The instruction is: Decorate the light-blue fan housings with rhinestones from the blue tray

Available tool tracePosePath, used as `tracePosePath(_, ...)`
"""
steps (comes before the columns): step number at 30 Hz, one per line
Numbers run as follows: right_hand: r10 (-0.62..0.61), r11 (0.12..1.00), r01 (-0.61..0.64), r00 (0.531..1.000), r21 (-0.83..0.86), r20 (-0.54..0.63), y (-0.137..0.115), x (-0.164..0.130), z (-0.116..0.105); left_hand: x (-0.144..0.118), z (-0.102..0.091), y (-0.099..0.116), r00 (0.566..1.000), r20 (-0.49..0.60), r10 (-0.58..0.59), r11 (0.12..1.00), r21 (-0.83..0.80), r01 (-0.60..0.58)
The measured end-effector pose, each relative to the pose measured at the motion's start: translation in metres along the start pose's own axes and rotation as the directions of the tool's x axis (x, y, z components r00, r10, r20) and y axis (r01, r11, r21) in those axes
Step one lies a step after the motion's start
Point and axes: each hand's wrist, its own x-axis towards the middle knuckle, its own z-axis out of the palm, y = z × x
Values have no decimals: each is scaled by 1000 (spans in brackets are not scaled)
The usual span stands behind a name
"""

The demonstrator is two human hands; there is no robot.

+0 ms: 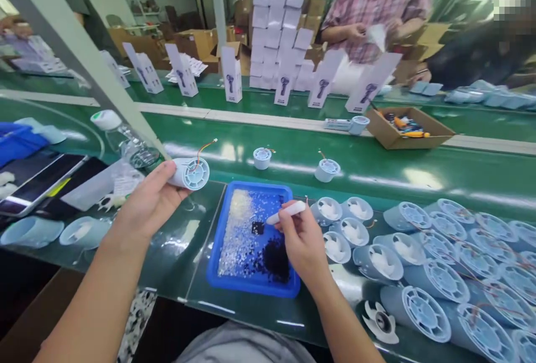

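My left hand [144, 206] holds a pale blue fan housing [191, 173] with an orange wire, raised above the bench left of the blue tray [214, 257]. My right hand [302, 240] grips a white pen-like tool [287, 212], its tip over the tray. The tray holds a spread of small clear bits and a dark pile [274, 259] of small black pieces. A heap of several more fan housings [435, 262] lies to the right of my right hand.
Two fan housings [262, 157] [327, 170] sit on the green conveyor belt [419, 167]. A cardboard box [408, 127] of parts, upright white product boxes [231, 80] and a stacked pile stand beyond. A person in a plaid shirt [374, 8] works opposite. A phone [39, 181] and bottle [125, 142] lie left.
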Motion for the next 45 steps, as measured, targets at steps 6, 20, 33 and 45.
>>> tracePosePath(6, -33, 992, 38, 999, -124, 42, 10, -6, 1, -31, -16, 2, 981, -192, -26, 997, -73, 12)
tracePosePath(20, -130, 950, 186, 966, -253, 222, 5, -17, 0, -50, -36, -11, 925, -374, 72, 976, -165, -143)
tracePosePath(33, -174, 913, 238, 962, -332, 209, 8, -19, 1, -60, -48, -13, 940, -315, 134, 959, -198, -203)
tracePosePath(45, -305, 844, 386, 916, -372, 260, 3, -21, 5, -64, -42, -15, 948, -306, 88, 960, -229, -163)
